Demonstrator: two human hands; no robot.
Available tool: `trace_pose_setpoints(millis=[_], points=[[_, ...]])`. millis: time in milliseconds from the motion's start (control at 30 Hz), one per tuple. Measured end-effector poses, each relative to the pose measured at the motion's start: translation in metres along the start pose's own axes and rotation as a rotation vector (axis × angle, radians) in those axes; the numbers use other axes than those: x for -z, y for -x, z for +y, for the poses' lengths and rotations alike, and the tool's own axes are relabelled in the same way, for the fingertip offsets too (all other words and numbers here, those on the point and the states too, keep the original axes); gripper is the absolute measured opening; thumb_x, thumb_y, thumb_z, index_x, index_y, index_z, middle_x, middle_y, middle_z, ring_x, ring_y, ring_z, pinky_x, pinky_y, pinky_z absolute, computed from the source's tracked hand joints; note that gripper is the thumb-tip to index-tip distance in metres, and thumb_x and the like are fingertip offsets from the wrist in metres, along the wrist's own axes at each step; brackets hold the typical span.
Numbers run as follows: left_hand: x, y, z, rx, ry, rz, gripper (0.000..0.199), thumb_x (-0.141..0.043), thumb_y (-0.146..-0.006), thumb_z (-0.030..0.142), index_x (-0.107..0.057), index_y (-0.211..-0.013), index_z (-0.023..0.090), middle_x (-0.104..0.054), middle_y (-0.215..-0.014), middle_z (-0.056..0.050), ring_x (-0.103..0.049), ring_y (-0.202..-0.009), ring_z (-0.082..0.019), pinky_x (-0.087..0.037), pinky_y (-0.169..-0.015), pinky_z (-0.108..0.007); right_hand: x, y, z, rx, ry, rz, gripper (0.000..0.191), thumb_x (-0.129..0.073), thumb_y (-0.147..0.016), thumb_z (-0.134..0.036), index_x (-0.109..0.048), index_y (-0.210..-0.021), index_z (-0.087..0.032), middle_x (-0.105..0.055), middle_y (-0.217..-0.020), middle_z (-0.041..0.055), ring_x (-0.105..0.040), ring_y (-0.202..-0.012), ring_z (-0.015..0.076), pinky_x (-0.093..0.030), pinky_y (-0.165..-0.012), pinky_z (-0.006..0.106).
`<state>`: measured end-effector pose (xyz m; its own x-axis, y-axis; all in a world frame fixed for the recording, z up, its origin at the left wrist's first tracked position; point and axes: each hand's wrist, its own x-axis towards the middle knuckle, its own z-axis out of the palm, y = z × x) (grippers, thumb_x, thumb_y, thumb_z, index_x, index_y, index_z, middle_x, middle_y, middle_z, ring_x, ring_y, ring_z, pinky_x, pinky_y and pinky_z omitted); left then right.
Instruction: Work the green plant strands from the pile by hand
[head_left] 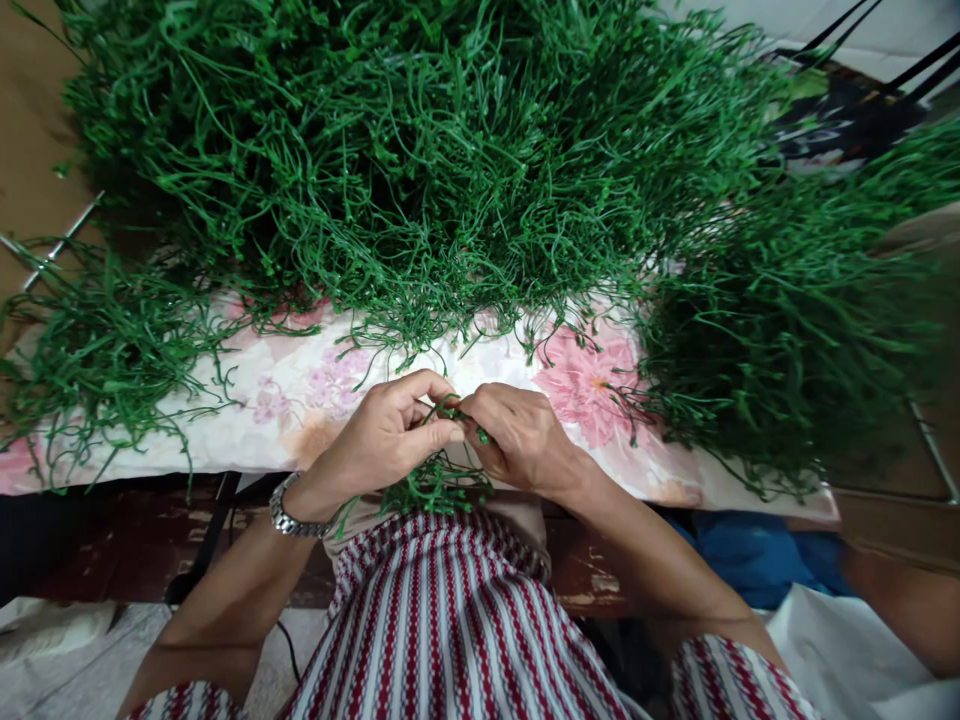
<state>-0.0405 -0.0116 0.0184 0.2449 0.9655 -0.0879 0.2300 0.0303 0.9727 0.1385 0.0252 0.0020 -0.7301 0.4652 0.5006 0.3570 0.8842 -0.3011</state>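
Both hands meet near the front edge of a floral cloth (465, 370). My left hand (394, 430), with a metal watch on its wrist, pinches a small green plastic stem piece (448, 408) between thumb and forefinger. Its fingertips nearly touch those of my right hand (517, 435), which is closed on the other side of the same piece; a green tip pokes out beneath its fingers. Just below the hands, a small bunch of green pieces (431, 487) lies at my lap. Beyond them rises a large heap of green stems (420, 150).
Smaller green piles lie at the left (120, 340) and right (780, 340) of the cloth. A dark floral bag (847, 115) stands at the back right. Metal rods (64, 240) show at the left. Part of another person's arm (900, 600) is at the lower right.
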Motion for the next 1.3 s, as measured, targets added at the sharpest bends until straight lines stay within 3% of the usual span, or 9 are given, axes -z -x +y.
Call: trace_pose_setpoints(millis=[167, 267, 367, 500, 700, 833, 1000, 1167, 1300], points=[[0.003, -0.004, 0.002, -0.214, -0.214, 0.032, 0.005, -0.061, -0.075, 0.016, -0.057, -0.073, 0.015, -0.054, -0.073, 0.000, -0.048, -0.062, -0.009, -0.036, -0.053, -0.020, 0.001, 0.002, -0.002, -0.068, 0.064, -0.035, 0.008, -0.042, -0.081, -0.011, -0.048, -0.080, -0.016, -0.047, -0.065, 0.0007, -0.041, -0.059, 0.0116, -0.032, -0.054, 0.024], [0.003, -0.008, 0.002, -0.344, -0.240, 0.016, 0.011, -0.058, -0.076, 0.011, -0.055, -0.066, 0.015, -0.054, -0.069, -0.001, -0.050, -0.068, -0.011, -0.039, -0.061, -0.023, 0.007, 0.001, 0.000, -0.080, 0.000, -0.098, 0.010, -0.040, -0.080, -0.010, -0.047, -0.076, -0.016, -0.046, -0.064, 0.0001, -0.039, -0.057, 0.0111, -0.030, -0.053, 0.024], [0.005, -0.009, 0.002, -0.395, -0.226, -0.113, 0.018, -0.054, -0.077, 0.005, -0.052, -0.062, 0.015, -0.047, -0.061, 0.001, -0.045, -0.059, -0.009, -0.036, -0.057, -0.022, 0.015, -0.003, 0.006, -0.032, -0.228, -0.199, 0.012, -0.040, -0.082, -0.013, -0.048, -0.073, -0.015, -0.046, -0.063, -0.0002, -0.039, -0.058, 0.0098, -0.032, -0.056, 0.023], [0.006, -0.010, 0.004, -0.481, 0.025, -0.334, 0.016, -0.056, -0.078, 0.008, -0.056, -0.063, 0.014, -0.047, -0.058, 0.001, -0.045, -0.054, -0.008, -0.036, -0.052, -0.020, 0.022, -0.008, 0.014, 0.033, -0.727, -0.363, 0.024, -0.043, -0.088, -0.023, -0.049, -0.067, -0.014, -0.045, -0.059, -0.0014, -0.041, -0.055, 0.0071, -0.034, -0.056, 0.020], [0.001, -0.011, -0.002, -0.420, 0.355, -0.434, 0.017, -0.063, -0.077, 0.020, -0.060, -0.062, 0.015, -0.053, -0.055, -0.001, -0.049, -0.050, -0.009, -0.039, -0.050, -0.021, 0.013, -0.004, 0.011, -0.095, -1.179, -0.428, 0.028, -0.050, -0.086, -0.032, -0.055, -0.070, -0.011, -0.051, -0.056, 0.0009, -0.046, -0.050, 0.0061, -0.035, -0.052, 0.018], [0.002, -0.012, -0.010, -0.340, 0.476, -0.304, 0.017, -0.064, -0.076, 0.023, -0.061, -0.061, 0.015, -0.056, -0.057, -0.002, -0.049, -0.050, -0.011, -0.038, -0.048, -0.023, 0.011, 0.001, 0.006, -0.136, -1.326, -0.376, 0.034, -0.051, -0.086, -0.039, -0.057, -0.068, -0.010, -0.052, -0.056, 0.0013, -0.047, -0.051, 0.0062, -0.036, -0.052, 0.019], [0.009, -0.014, -0.002, -0.356, 0.207, -0.271, 0.014, -0.059, -0.078, 0.014, -0.057, -0.064, 0.015, -0.053, -0.059, -0.001, -0.048, -0.055, -0.010, -0.038, -0.053, -0.024, 0.017, -0.001, 0.020, -0.472, -1.217, 0.022, 0.026, -0.054, -0.086, -0.035, -0.053, -0.072, -0.012, -0.049, -0.060, -0.0019, -0.040, -0.050, 0.0041, -0.030, -0.046, 0.016], [0.006, -0.014, 0.012, -0.504, -0.158, -0.220, 0.016, -0.050, -0.080, 0.006, -0.054, -0.068, 0.015, -0.050, -0.059, 0.001, -0.046, -0.057, -0.009, -0.037, -0.055, -0.022, 0.013, -0.007, 0.014, -0.668, -1.283, -0.246, 0.039, -0.049, -0.087, -0.046, -0.044, -0.064, -0.014, -0.034, -0.049, -0.0077, -0.028, -0.042, 0.0025, -0.020, -0.041, 0.016], [0.000, -0.012, 0.010, -0.568, -0.360, -0.136, 0.020, -0.045, -0.078, 0.003, -0.049, -0.064, 0.016, -0.043, -0.058, 0.002, -0.038, -0.054, -0.009, -0.030, -0.051, -0.024, 0.011, -0.003, 0.004, -0.695, -1.369, -0.322, 0.044, -0.052, -0.081, -0.054, -0.044, -0.066, -0.014, -0.032, -0.052, -0.0081, -0.027, -0.045, 0.0022, -0.020, -0.042, 0.016]])
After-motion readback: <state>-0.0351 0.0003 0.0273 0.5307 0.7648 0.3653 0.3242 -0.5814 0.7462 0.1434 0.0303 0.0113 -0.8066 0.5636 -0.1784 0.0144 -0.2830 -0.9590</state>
